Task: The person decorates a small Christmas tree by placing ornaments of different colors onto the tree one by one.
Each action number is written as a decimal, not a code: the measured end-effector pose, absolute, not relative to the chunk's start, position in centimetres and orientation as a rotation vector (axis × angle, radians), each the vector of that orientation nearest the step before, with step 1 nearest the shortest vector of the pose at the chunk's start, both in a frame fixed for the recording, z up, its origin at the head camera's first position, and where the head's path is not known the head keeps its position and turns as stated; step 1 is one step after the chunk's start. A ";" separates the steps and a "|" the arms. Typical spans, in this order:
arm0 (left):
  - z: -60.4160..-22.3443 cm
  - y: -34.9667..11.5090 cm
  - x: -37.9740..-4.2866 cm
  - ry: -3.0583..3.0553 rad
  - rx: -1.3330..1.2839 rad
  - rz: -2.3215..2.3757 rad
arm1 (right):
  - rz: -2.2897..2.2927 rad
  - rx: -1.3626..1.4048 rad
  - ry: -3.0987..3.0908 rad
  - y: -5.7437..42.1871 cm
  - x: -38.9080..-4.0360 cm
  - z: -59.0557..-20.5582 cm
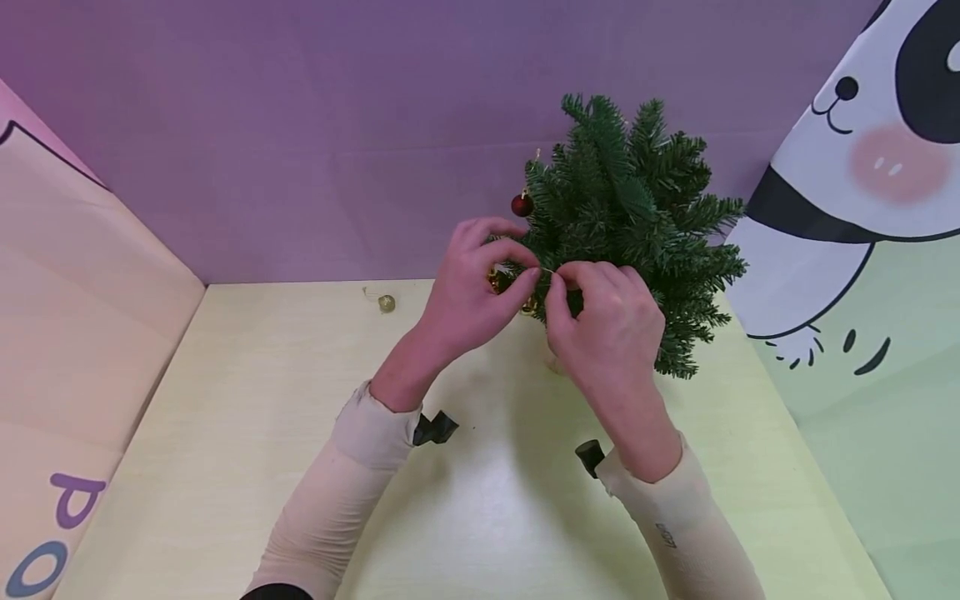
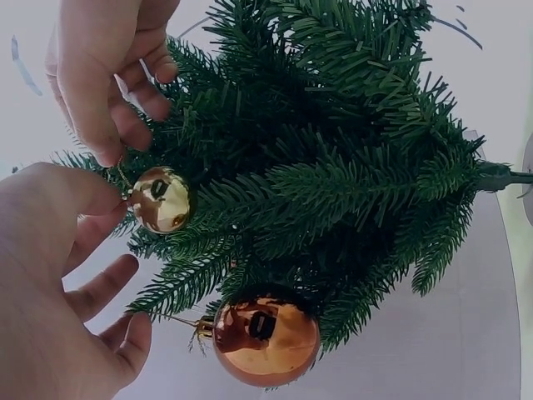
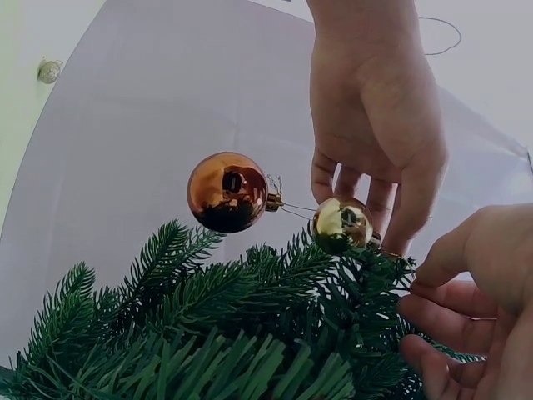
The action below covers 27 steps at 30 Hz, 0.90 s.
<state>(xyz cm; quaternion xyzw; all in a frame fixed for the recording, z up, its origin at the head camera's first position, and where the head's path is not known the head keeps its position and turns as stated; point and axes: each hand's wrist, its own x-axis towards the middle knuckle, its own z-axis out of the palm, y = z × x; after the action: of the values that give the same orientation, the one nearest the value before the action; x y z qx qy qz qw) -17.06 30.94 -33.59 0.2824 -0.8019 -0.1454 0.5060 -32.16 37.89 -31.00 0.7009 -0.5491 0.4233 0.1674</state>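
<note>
A small shiny gold ball ornament (image 2: 162, 200) hangs among the branch tips of a green artificial Christmas tree (image 1: 622, 208). My left hand (image 1: 480, 283) pinches the ornament's cap end between thumb and forefinger, its other fingers loosely bent. Close beside it, my right hand (image 1: 611, 321) pinches the ornament's thin gold string (image 1: 548, 270) between thumb and forefinger. In the left wrist view, the right fingertips are just above the left thumb. A larger copper-coloured ball (image 2: 266, 337) hangs by its thread from a neighbouring branch, near my left hand's lower fingers.
A dark red ball (image 1: 522, 204) hangs on the tree's left side. On the pale table (image 1: 262, 433), a small gold glitter ball (image 1: 386, 303) with a string loop lies near the back edge. Behind stands a purple backdrop (image 1: 300, 150); a panda print (image 1: 862, 167) covers the right panel.
</note>
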 end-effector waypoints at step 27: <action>-34.2 29.8 -17.2 -2.023 0.674 -0.410 | 1.061 1.988 -1.656 37.9 -32.1 -30.8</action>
<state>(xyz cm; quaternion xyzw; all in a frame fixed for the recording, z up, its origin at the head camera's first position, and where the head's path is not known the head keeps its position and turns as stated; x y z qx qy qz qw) -17.16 29.81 -34.20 0.2747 -0.8241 -0.1672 0.4664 -32.08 37.87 -30.78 0.7003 -0.5834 0.3737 0.1718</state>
